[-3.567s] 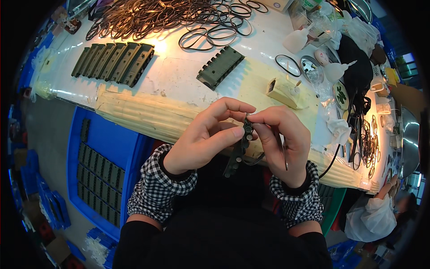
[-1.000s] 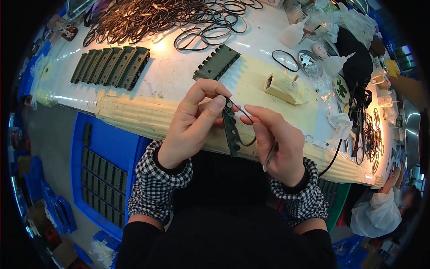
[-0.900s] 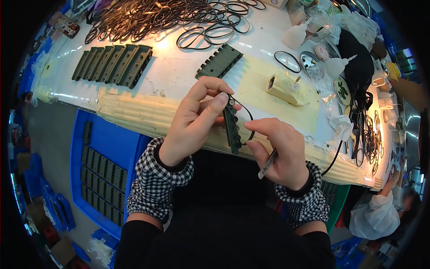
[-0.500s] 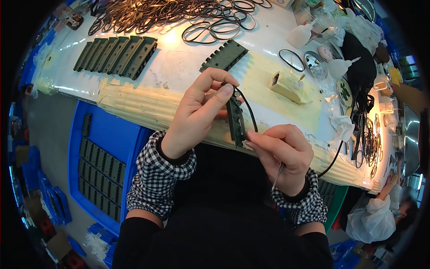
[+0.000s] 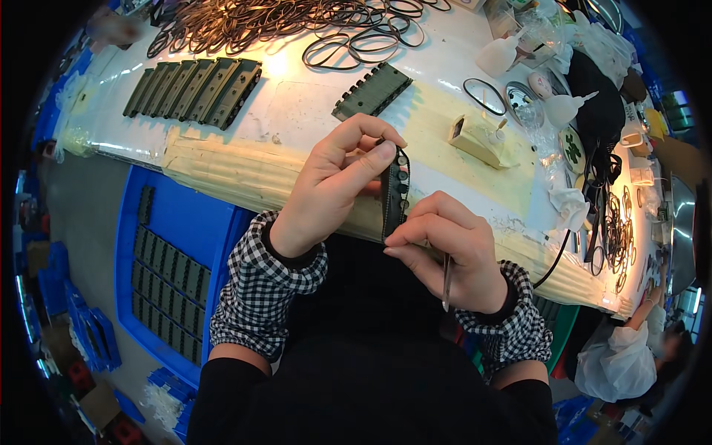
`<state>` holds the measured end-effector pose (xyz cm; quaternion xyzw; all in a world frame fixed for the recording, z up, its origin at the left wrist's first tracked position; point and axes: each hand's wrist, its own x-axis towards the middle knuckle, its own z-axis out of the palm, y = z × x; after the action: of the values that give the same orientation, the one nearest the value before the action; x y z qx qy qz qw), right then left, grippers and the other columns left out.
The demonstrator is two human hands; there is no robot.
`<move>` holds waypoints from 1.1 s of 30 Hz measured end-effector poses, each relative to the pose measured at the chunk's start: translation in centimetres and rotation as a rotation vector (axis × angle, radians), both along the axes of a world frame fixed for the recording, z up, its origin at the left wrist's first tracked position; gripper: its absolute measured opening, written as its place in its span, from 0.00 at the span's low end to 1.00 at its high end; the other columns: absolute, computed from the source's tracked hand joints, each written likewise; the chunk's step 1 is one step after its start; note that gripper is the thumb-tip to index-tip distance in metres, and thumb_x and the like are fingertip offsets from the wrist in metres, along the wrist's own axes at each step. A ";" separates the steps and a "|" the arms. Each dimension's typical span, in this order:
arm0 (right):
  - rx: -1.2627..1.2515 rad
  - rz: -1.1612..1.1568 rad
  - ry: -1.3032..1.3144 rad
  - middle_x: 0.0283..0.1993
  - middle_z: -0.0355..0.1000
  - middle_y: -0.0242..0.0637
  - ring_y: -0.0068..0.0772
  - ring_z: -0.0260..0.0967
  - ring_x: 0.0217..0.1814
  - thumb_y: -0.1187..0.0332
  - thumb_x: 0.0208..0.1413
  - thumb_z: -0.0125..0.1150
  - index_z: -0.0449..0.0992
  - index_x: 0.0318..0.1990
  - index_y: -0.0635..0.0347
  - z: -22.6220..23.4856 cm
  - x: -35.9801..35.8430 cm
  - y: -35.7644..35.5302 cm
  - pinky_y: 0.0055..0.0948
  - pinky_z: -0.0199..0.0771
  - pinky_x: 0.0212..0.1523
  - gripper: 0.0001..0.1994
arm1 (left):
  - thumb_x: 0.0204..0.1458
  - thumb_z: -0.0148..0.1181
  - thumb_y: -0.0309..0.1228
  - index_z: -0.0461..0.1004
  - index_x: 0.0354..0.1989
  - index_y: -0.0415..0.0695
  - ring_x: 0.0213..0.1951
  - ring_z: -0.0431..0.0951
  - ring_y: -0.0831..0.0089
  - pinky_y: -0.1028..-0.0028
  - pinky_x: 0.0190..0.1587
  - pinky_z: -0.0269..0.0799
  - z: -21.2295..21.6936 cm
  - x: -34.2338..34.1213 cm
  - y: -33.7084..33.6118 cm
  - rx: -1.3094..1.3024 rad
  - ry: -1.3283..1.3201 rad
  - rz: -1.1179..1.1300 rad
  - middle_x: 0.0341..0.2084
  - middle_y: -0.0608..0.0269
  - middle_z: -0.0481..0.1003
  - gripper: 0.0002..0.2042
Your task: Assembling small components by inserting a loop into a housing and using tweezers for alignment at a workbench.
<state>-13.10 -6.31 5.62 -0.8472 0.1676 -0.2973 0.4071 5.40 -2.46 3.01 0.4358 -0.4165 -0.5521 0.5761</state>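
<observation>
My left hand (image 5: 326,185) is closed on the upper end of a narrow dark green plastic part (image 5: 387,199) with a row of small round wheels along one side. A thin black ribbed band (image 5: 409,165) runs beside those wheels. Close by, my right hand (image 5: 463,256) pinches at the lower end of the part, where fingertips hide how band and part meet. A slim metal tool (image 5: 446,285) is tucked among the same hand's fingers, its tip pointing down. Just beyond my hands, a similar green wheeled part (image 5: 373,90) lies on the table.
Several green parts (image 5: 194,90) stand in a row at the left, before a heap of black bands (image 5: 245,26). A taped block (image 5: 478,141) and white squeeze bottles (image 5: 567,109) lie right. Below left sits a blue tray (image 5: 127,297) with green parts. Another person (image 5: 619,363) works far right.
My right hand has moved left and slightly up to the part's lower end. The band's loop, which stood away from the wheels, now lies close along them.
</observation>
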 end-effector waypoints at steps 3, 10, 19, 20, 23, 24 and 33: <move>-0.062 -0.053 0.061 0.31 0.68 0.30 0.23 0.66 0.29 0.77 0.43 0.71 0.80 0.33 0.57 -0.2 -0.8 0.3 0.22 0.64 0.27 0.09 | 0.64 0.45 0.33 0.67 0.46 0.45 0.44 0.78 0.73 0.78 0.42 0.78 -0.1 0.2 -0.1 0.003 0.039 0.000 0.35 0.66 0.70 0.08; 0.039 -0.150 0.042 0.28 0.68 0.29 0.21 0.64 0.26 0.77 0.42 0.71 0.81 0.33 0.57 -0.3 -1.4 0.7 0.21 0.61 0.25 0.09 | 0.64 0.44 0.33 0.66 0.46 0.45 0.44 0.78 0.74 0.78 0.42 0.78 -0.1 0.2 -0.1 0.007 0.014 0.005 0.36 0.66 0.71 0.09; 0.184 -0.109 0.208 0.29 0.66 0.34 0.32 0.67 0.27 0.77 0.44 0.68 0.75 0.32 0.60 0.8 -1.2 0.3 0.27 0.66 0.26 0.08 | 0.63 0.46 0.32 0.66 0.45 0.44 0.43 0.79 0.73 0.76 0.42 0.79 -0.8 0.0 -0.2 -0.026 -0.031 0.052 0.34 0.66 0.72 0.08; 0.134 -0.090 0.215 0.30 0.65 0.35 0.33 0.67 0.27 0.77 0.43 0.67 0.74 0.32 0.60 0.8 -1.1 0.2 0.28 0.67 0.26 0.09 | 0.63 0.47 0.31 0.67 0.45 0.43 0.42 0.79 0.73 0.76 0.42 0.79 -0.8 0.0 -0.3 -0.019 -0.037 0.063 0.34 0.66 0.72 0.07; -0.016 -0.073 0.227 0.30 0.64 0.36 0.37 0.66 0.27 0.79 0.41 0.66 0.73 0.32 0.59 0.9 -0.9 0.6 0.32 0.68 0.27 0.10 | 0.62 0.49 0.31 0.67 0.44 0.43 0.41 0.79 0.74 0.76 0.41 0.80 -0.8 -0.2 -0.3 0.003 -0.051 0.084 0.33 0.65 0.73 0.07; -0.066 -0.071 0.229 0.30 0.63 0.37 0.39 0.66 0.27 0.79 0.41 0.66 0.72 0.32 0.59 0.8 -0.8 0.9 0.33 0.68 0.27 0.10 | 0.62 0.49 0.31 0.68 0.44 0.43 0.40 0.80 0.74 0.76 0.41 0.80 -0.7 -0.2 -0.3 0.005 -0.057 0.083 0.33 0.65 0.73 0.07; -0.236 -0.241 0.112 0.28 0.63 0.37 0.39 0.67 0.26 0.80 0.38 0.67 0.73 0.32 0.61 -0.8 -0.1 4.1 0.33 0.68 0.26 0.12 | 0.61 0.51 0.33 0.69 0.43 0.46 0.40 0.80 0.76 0.85 0.33 0.74 -0.5 -0.1 -0.3 0.004 -0.129 0.040 0.33 0.69 0.74 0.07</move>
<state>-13.16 -2.21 4.78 -0.8780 0.2543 -0.3141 0.2564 5.30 -2.74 2.47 0.4799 -0.4429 -0.5119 0.5581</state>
